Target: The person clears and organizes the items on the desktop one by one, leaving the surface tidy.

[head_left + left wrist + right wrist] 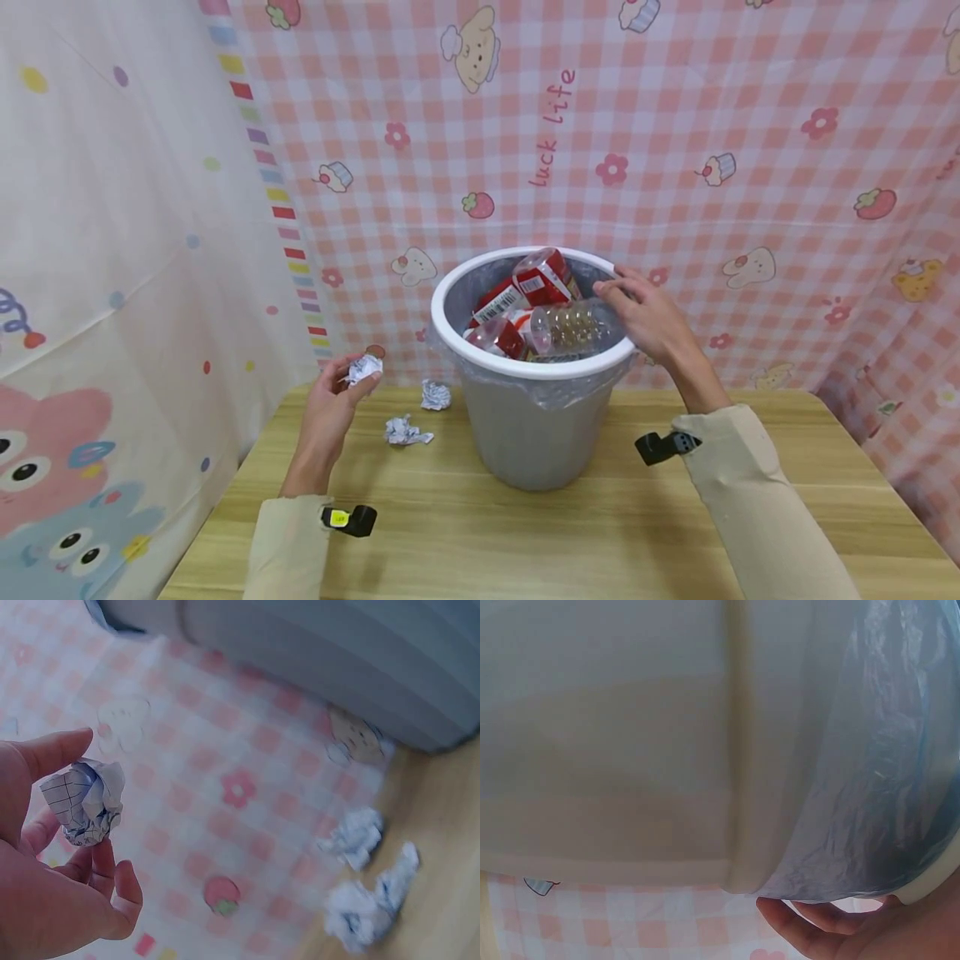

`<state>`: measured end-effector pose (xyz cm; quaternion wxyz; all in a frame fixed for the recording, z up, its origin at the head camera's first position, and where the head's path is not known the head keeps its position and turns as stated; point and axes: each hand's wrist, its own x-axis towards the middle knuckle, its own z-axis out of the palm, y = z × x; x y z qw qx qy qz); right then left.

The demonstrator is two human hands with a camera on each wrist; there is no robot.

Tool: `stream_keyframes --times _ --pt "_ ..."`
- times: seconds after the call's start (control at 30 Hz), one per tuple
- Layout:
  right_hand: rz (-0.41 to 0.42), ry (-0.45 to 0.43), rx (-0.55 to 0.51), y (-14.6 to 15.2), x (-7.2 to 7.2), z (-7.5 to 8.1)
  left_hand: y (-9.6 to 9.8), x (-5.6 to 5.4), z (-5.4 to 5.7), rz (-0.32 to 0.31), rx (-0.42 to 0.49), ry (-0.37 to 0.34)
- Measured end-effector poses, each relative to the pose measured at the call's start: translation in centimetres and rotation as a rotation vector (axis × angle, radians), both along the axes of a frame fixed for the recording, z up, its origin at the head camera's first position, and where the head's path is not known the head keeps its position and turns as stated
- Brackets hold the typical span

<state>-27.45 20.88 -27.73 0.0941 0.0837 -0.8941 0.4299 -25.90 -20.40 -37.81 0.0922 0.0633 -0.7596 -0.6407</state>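
My left hand (339, 396) pinches a crumpled paper ball (86, 802) between thumb and fingers, raised above the table to the left of the trash bin. On the table between that hand and the bin lie two more crumpled paper balls (435, 396). A grey trash bin (536, 433) with a white rim and a clear liner bag (855, 810) stands upright at the table's back. My right hand (652, 321) grips the bin's right rim, thumb over the inside and fingers outside against the bag. Inside the bin are a clear plastic bottle (573, 327) and several red packages (542, 279).
The wooden table (525, 542) extends in front of the bin and to both sides. Close behind the bin hangs a pink checked cloth (525, 125), and a white patterned cloth (150, 208) hangs along the left.
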Motion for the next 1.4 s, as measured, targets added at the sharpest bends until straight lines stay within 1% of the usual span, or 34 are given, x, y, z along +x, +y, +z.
stream_keyframes --times 0.13,0.3,0.63,0.77,0.9,1.1,1.2,1.4 --pt "0.003 -0.001 -0.002 0.0 0.0 0.0 0.9 -0.1 1.7 -0.015 -0.023 0.029" --pt "0.01 0.001 -0.006 0.0 0.1 0.1 2.0 0.1 3.7 -0.032 -0.031 0.068" --pt "0.006 -0.002 -0.011 0.1 0.0 0.0 3.6 0.0 7.0 -0.058 -0.012 0.17" --pt "0.007 -0.004 -0.011 0.0 0.0 0.0 4.3 0.0 8.2 -0.064 -0.03 0.18" --pt "0.001 0.0 -0.003 0.0 0.0 0.0 5.2 -0.1 9.3 -0.071 -0.053 0.189" --pt "0.0 0.004 -0.002 -0.1 0.0 0.1 6.6 -0.3 10.6 -0.101 -0.03 0.24" --pt "0.001 0.004 -0.002 -0.2 0.0 0.1 7.3 -0.4 11.1 -0.117 -0.021 0.253" --pt "-0.001 0.001 -0.002 -0.1 0.0 0.1 9.0 -0.6 12.0 -0.141 0.007 0.242"
